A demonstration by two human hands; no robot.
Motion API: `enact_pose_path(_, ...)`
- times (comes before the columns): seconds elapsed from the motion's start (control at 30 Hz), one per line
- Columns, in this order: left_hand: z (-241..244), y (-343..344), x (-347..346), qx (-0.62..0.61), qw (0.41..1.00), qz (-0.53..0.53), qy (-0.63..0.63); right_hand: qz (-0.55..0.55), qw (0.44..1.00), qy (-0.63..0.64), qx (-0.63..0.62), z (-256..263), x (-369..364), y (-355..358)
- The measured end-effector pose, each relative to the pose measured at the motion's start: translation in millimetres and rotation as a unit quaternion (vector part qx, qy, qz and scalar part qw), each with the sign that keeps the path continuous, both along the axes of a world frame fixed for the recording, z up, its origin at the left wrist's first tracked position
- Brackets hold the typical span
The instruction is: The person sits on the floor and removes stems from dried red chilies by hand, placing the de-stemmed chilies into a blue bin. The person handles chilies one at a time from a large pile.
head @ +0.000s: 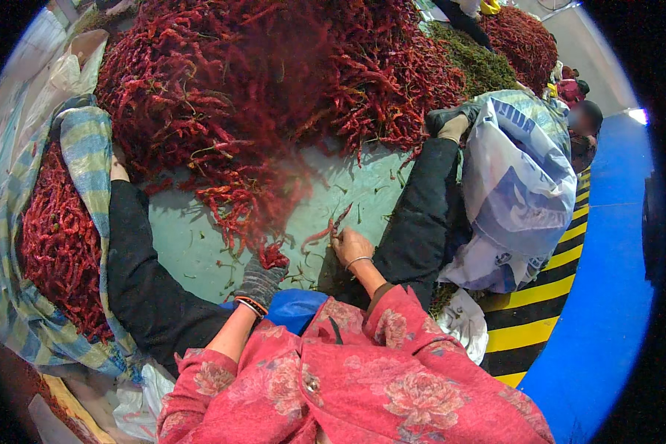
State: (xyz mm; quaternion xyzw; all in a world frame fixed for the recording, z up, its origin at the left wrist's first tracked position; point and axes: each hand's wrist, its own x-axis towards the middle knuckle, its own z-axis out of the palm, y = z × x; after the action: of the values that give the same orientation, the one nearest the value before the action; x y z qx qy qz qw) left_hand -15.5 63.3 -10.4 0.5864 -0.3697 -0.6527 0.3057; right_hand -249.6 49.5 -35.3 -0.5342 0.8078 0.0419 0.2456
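A large heap of dried red chili peppers (pixel 200 94) fills the floor before me and tapers to a loose tongue between my legs. My left hand (pixel 262 272), in a grey knit glove, is closed around a small bunch of red chilies (pixel 273 257). Bare and to the right, my right hand (pixel 353 247) pinches a dark red chili pepper (pixel 342 216) between thumb and fingers. Another red chili (pixel 317 236) lies just left of those fingers; whether it is held too, I cannot tell. Loose green stems (pixel 305 272) are scattered on the pale green floor sheet (pixel 349 186) between both hands.
A checked sack (pixel 83 139) holding red chilies stands at my left leg. Right of my other leg sits a white printed sack (pixel 521 194). Beyond are a mound of green stems (pixel 472 58), another chili heap (pixel 519 44) and a person (pixel 584 130). Yellow-black striping (pixel 533 322) edges the blue floor.
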Motion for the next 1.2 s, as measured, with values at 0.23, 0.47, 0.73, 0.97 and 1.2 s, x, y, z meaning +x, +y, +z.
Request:
enact_pose_path(0.23, 15.6, -6.7, -3.6, 0.133, 0.990, 0.025, 0.032, -0.075, 0.959, -0.272, -0.036, -0.8, -26.8, 10.3)
enact_pose_path(0.47, 7.9, -6.1, 2.3, 0.093, 0.992, -0.026, 0.080, 0.012, 0.844, -0.533, 0.062, 66.5, 49.5, 19.3)
enact_pose_path(0.73, 5.3, 0.9, 1.2, -0.024, 0.986, 0.068, 0.150, 0.158, 0.981, -0.106, 0.046, 7.7, 41.6, 33.1)
enact_pose_path(0.97, -19.2, 0.4, 2.3, -0.133, 0.981, -0.138, -0.042, -0.002, 0.887, -0.448, 0.108, 72.5, 51.2, -11.5)
enact_pose_path(1.2, -22.3, -0.7, 13.0, -0.111, 0.969, -0.150, -0.164, -0.151, 0.816, -0.552, -0.076, 99.6, 5.5, -25.9)
